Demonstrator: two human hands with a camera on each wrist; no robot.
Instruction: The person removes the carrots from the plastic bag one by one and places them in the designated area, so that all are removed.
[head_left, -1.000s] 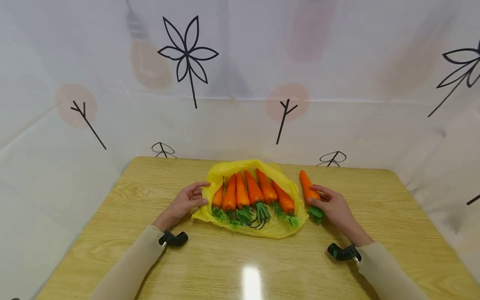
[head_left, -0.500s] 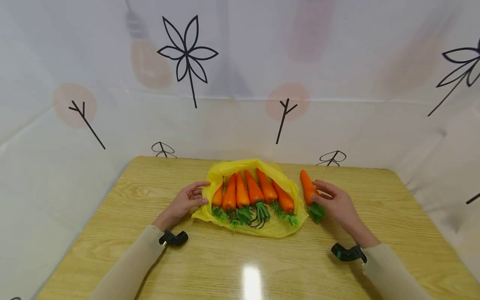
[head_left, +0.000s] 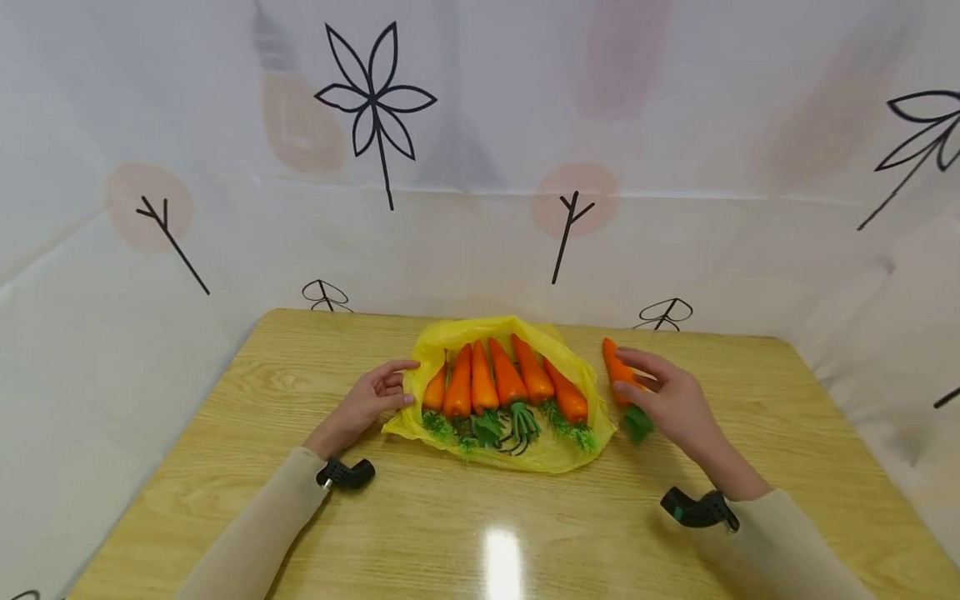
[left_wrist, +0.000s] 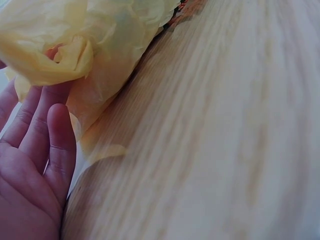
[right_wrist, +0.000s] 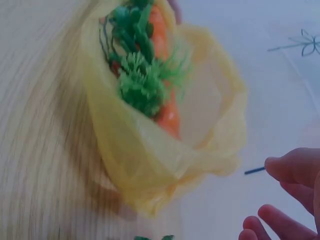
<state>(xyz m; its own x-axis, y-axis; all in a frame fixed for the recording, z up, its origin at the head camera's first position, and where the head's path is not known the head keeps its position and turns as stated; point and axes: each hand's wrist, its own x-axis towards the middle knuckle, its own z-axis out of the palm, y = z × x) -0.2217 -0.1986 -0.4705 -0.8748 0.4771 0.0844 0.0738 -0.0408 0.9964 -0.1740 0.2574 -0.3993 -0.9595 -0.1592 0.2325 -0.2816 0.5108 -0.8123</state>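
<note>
A yellow plastic bag (head_left: pixel 557 460) (left_wrist: pixel 115 40) (right_wrist: pixel 135 145) lies with its mouth spread, several orange carrots (head_left: pixel 510 381) (right_wrist: pixel 170 120) with green tops inside. At its left edge my left hand (head_left: pixel 367 402) (left_wrist: pixel 35 150) touches the plastic, fingers loosely bent behind the rim, thumb free. One more carrot (head_left: pixel 611 358) lies on the table right of the bag, leaves toward me. Over it hovers my right hand (head_left: pixel 671 404) (right_wrist: pixel 292 192), fingers and thumb parted and nothing between them in the right wrist view; it partly hides that carrot in the head view.
The wooden table (head_left: pixel 420 533) stands against a pale cloth (head_left: pixel 465 250) printed with plants, which rises behind it and at both sides. Black cameras are strapped at the left wrist (head_left: pixel 347 475) and right wrist (head_left: pixel 699 508).
My right hand has come off the loose carrot, first shifting right and then lifting slightly over it. That carrot lies a touch farther right. My left hand has stayed at the bag's edge.
</note>
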